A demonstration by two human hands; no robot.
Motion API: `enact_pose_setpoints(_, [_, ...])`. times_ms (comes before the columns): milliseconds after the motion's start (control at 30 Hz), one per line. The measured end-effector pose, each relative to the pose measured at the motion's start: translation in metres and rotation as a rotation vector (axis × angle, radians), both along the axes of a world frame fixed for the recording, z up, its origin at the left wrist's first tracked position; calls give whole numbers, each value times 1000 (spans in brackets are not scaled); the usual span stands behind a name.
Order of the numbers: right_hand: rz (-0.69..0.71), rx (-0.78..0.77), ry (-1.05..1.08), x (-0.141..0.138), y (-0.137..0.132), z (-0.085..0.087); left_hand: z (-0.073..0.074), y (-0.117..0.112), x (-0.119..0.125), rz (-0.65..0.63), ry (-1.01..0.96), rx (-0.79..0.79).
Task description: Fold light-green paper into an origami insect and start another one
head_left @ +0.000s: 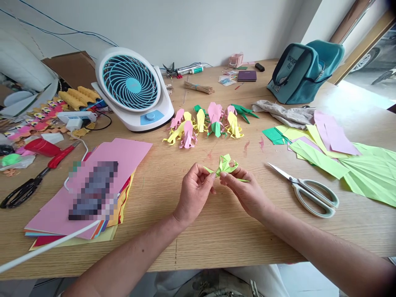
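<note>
Now left hand [194,193] and right hand [247,192] pinch the green paper shape [225,165]; a hard tug could tear it.

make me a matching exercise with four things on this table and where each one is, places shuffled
Things:
1. green paper figure
2. pale-handled scissors
3. fan
4. teal bag

Places:
a. far back, on the right
b. pinched between left hand and right hand
c. lying flat, to the right of the right hand
d. behind the pink sheets

Pairs: 1-b; 2-c; 3-d; 4-a
</note>
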State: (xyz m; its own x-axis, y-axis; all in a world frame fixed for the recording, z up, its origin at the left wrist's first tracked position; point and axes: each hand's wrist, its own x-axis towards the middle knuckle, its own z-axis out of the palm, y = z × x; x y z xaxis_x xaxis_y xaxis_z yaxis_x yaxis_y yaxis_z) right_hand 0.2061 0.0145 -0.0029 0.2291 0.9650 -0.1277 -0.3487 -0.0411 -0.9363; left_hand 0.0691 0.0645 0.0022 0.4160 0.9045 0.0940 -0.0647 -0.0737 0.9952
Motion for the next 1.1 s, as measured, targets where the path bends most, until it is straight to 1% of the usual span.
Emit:
enact_pose_setpoints(133, [-45, 8, -43, 0, 1, 3, 0, -3, 4, 36, 25, 10])
enact_pose_setpoints(233, [-79, 37, -61, 0, 1, 5, 4, -6, 8, 77, 63, 58])
enact_pose_setpoints(300, [-71, 61, -54, 1, 1, 7, 8, -7, 11, 98, 70, 84])
enact_pose_setpoints(400, [-67, 81, -63, 3, 2, 9, 9, -8, 16, 113, 52, 80])
enact_pose_setpoints(467, [-77, 84, -110, 4, 2, 11, 8, -8, 19, 114, 12, 54])
enact_pose_setpoints(600, [-91, 103, -263, 8, 2, 13, 3, -9, 22, 101, -73, -28])
enact_pose_setpoints(700, [-78, 111, -367, 10, 2, 11, 2, -9, 22, 83, -102, -78])
enact_pose_setpoints(800, [-66, 108, -423, 11, 3, 8, 4, -5, 19, 62, -79, -60])
enact_pose_setpoints(933, [-66, 105, -416, 10, 5, 7, 7, 3, 11, 3, 69, 39])
enact_pose_setpoints(1000, [-59, 87, -391, 10, 6, 8, 8, 7, 8, -32, 128, 63])
enact_pose_setpoints(1100, [-20, 78, -318, 10, 7, 9, 7, 10, 6, -28, 125, 72])
